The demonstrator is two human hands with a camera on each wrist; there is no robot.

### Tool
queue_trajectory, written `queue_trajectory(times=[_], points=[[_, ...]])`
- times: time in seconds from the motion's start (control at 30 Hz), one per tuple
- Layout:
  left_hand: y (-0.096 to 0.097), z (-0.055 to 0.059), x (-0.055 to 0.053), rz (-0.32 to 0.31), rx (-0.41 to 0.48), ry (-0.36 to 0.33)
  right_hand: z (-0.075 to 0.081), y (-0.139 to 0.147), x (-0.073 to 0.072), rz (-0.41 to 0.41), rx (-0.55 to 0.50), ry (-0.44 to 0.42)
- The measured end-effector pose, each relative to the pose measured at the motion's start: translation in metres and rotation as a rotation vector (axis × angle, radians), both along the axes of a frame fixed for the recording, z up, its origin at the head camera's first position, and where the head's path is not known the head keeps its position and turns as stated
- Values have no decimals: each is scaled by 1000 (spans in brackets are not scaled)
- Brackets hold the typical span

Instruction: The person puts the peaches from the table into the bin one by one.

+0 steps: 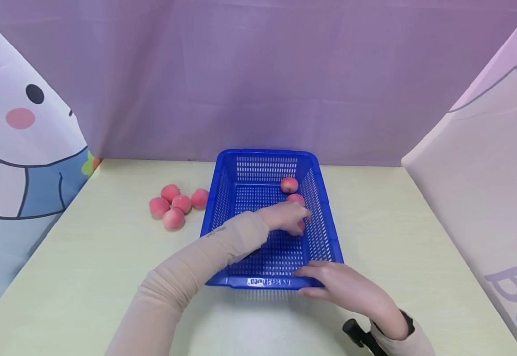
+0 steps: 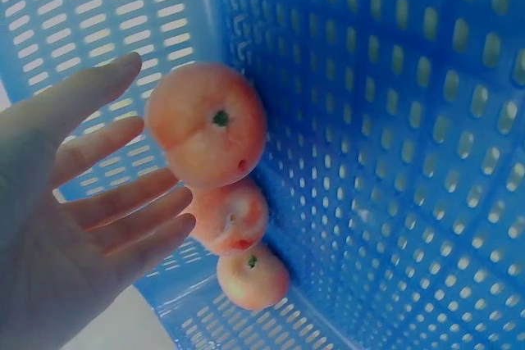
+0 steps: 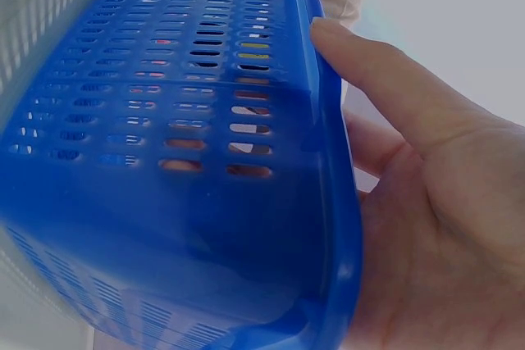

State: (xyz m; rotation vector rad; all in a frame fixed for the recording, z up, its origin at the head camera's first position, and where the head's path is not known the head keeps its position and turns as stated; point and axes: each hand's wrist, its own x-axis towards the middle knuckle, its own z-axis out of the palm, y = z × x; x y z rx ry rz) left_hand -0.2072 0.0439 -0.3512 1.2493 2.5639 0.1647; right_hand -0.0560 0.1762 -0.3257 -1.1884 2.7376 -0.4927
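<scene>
Inside the blue plastic basket, three pinkish peaches lie in a row along its right wall. My left hand reaches down over the nearest peach. Its fingers are extended and spread, with the fingertips right beside that fruit and none curled round it. Behind it sit the middle peach and the far peach. At the basket's near right corner, my right hand grips the rim, thumb on the outside and fingers over the inner side.
Left of the basket, several more peaches lie in a cluster on the pale table, one close against the basket's left side. A purple cloth hangs behind the table, and printed panels stand at both sides.
</scene>
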Motion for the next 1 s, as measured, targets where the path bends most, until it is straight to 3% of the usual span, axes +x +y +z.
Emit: queue_trajectory(times=[0.17, 0.37, 0.63, 1.0], points=[[-4, 10, -1, -12, 1, -7, 0, 0, 0, -1, 2, -1], [-9, 20, 1, 21, -14, -41, -1, 0, 0, 1, 1, 10], [-13, 37, 6, -5, -50, 34, -1, 1, 0, 5, -3, 12], [-18, 64, 12, -1, -46, 75, 0, 1, 0, 6, 5, -3]])
